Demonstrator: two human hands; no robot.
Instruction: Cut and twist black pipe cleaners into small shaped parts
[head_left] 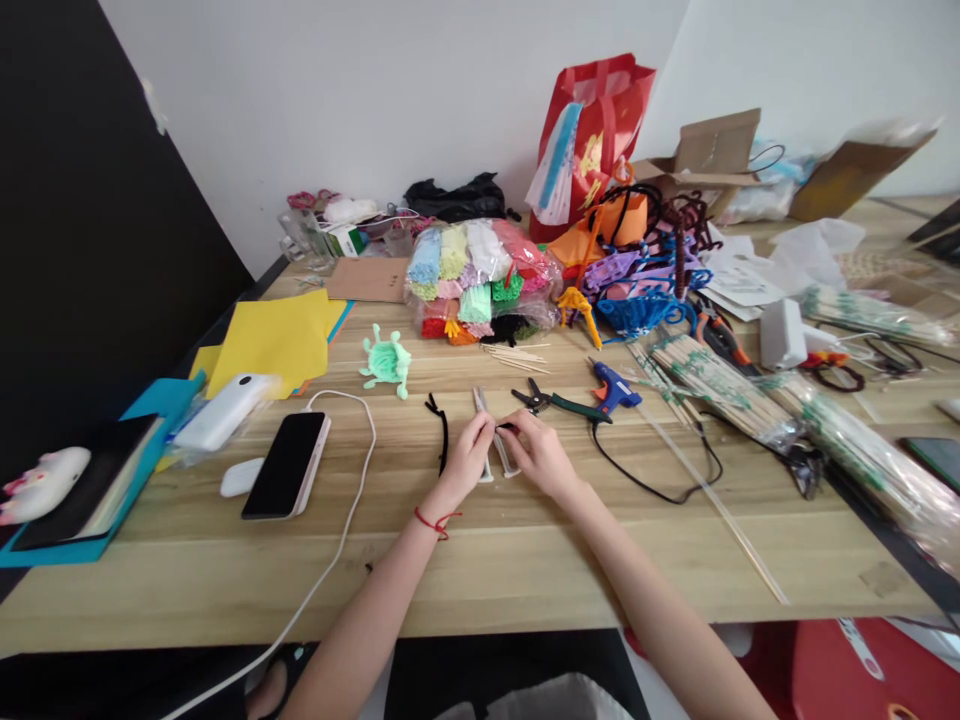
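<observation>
My left hand (468,452) and my right hand (541,455) meet over the middle of the table, fingertips pinched on a short black pipe cleaner (507,427). Most of that piece is hidden by the fingers. Left of my hands lies another bent black pipe cleaner (443,437). Under and between the hands are thin, pale, see-through strips (507,462) whose kind I cannot make out. A light-green fuzzy figure (388,360) with stubby limbs sits farther back on the left. Just beyond my right hand are green-handled pliers (579,407) and a blue glue gun (615,391).
Bundles of coloured pipe cleaners (480,280) stand at the back, with a red bag (596,140) behind. Bagged wooden sticks (724,390) lie right. A black phone (286,466), white cable (365,480) and yellow sheets (270,340) are left. Loose sticks (517,357) lie centrally.
</observation>
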